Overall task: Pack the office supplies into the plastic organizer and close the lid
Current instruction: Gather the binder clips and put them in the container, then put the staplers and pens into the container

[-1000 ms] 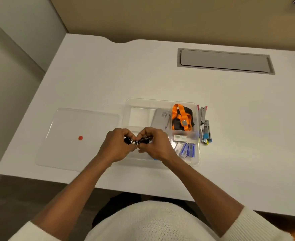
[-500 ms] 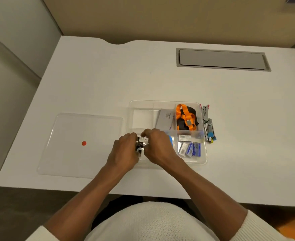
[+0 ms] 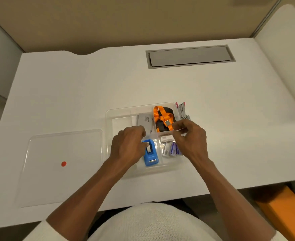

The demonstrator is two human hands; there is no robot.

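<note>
My clear plastic organizer point(image 3: 108, 136) sits open on the desk, holding an orange lanyard point(image 3: 162, 117) in its far right compartment, a grey card point(image 3: 145, 121) beside that, a blue tape dispenser point(image 3: 151, 156) lying flat near the front, and small staple boxes point(image 3: 171, 149) to its right. Its transparent lid point(image 3: 61, 164), marked with a red dot, lies flat just left of it. A bunch of metal clips point(image 3: 182, 110) rests outside against the organizer's right wall.

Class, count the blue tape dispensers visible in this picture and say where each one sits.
1. The blue tape dispenser sits in the clear organizer's front compartment, beside the left hand; the hands may hide others.
</note>
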